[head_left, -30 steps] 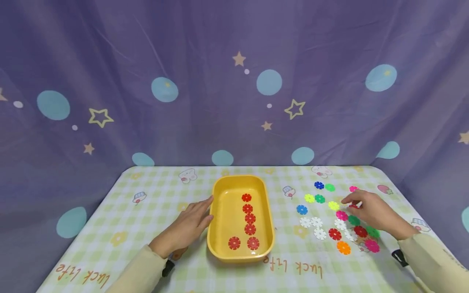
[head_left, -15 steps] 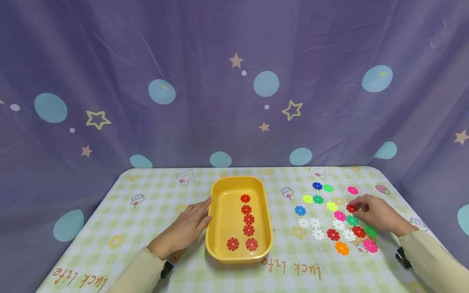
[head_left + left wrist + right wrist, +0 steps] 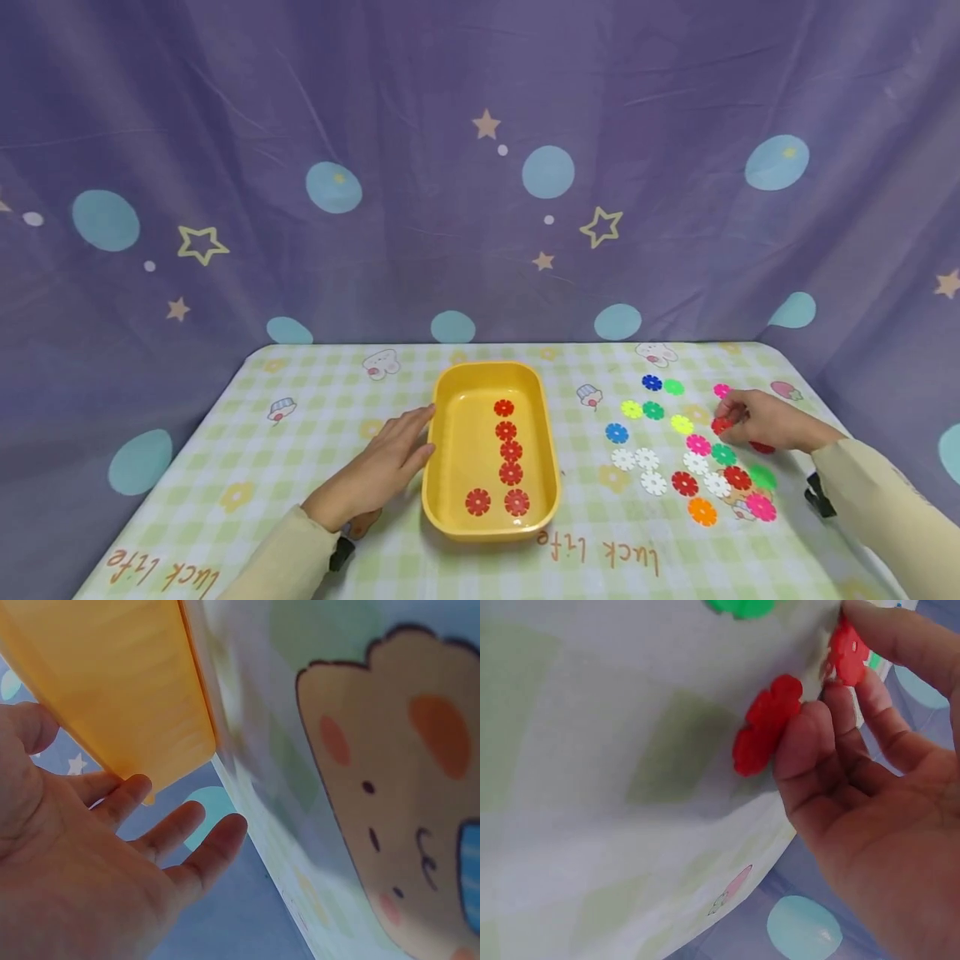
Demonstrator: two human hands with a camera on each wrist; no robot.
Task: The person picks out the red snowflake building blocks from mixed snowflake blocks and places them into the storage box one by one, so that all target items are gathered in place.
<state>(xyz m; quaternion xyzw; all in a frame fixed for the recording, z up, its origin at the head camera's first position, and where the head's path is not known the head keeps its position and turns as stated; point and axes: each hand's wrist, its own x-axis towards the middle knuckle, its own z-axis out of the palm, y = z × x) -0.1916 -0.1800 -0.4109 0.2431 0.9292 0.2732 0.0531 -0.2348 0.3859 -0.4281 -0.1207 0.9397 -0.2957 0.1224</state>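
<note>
My right hand [image 3: 765,421] pinches a red plastic snowflake disc [image 3: 849,652] between thumb and fingers, close over the table at the right. Beside its other fingertips is a second red snowflake disc [image 3: 765,727], partly covered by the hand in the head view. At the yellow tray [image 3: 429,492], my left hand [image 3: 378,462] rests its fingertips against the near-left side, fingers extended and slightly bent. Inside the tray lie several red snowflake discs [image 3: 511,451], most of them in a column along its right half.
Loose snowflake discs spread over the table's right part: white [image 3: 653,482], blue [image 3: 617,432], yellow [image 3: 682,424], green [image 3: 723,454], orange [image 3: 702,511], pink [image 3: 761,506] and more red [image 3: 684,483]. A checked cloth [image 3: 300,467] covers the table. Behind hangs a purple curtain [image 3: 420,275].
My right hand has come down on a red snowflake disc, and its thumb and fingers now pinch it. Another red disc shows under that hand. The left hand keeps its place at the tray.
</note>
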